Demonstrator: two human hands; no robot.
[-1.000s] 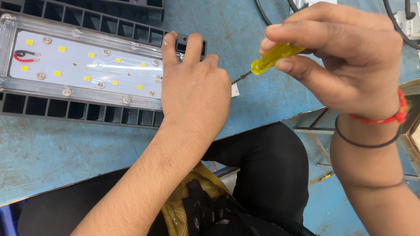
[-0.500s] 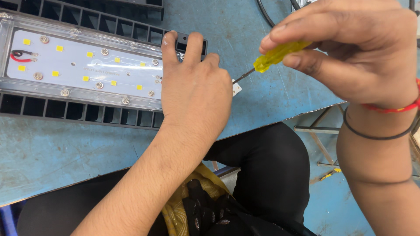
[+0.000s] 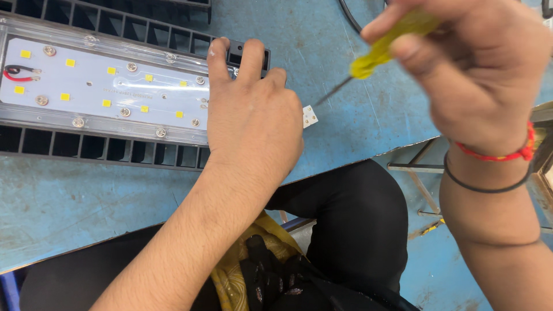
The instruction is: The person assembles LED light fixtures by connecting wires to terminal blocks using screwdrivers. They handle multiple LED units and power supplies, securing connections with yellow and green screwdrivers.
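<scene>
A long LED light fixture (image 3: 103, 92) lies on the blue table, a white board with yellow chips and screws inside a black finned housing. My left hand (image 3: 250, 121) presses flat on its right end, fingers spread over the housing edge. My right hand (image 3: 466, 63) is raised at the upper right, gripping a yellow-handled screwdriver (image 3: 380, 52). The screwdriver's thin metal tip points down-left toward the fixture's right end and stays apart from it. A small white tab (image 3: 310, 117) sticks out beside my left hand.
Red and black wires (image 3: 20, 73) sit at the board's left end. A black cable (image 3: 348, 11) runs along the top. The blue table (image 3: 69, 201) ends at a front edge over my dark-trousered legs. A metal frame (image 3: 420, 167) stands at the right.
My right hand with the screwdriver has lifted up and to the right, away from the fixture's end. My left hand has stayed pressed on the fixture.
</scene>
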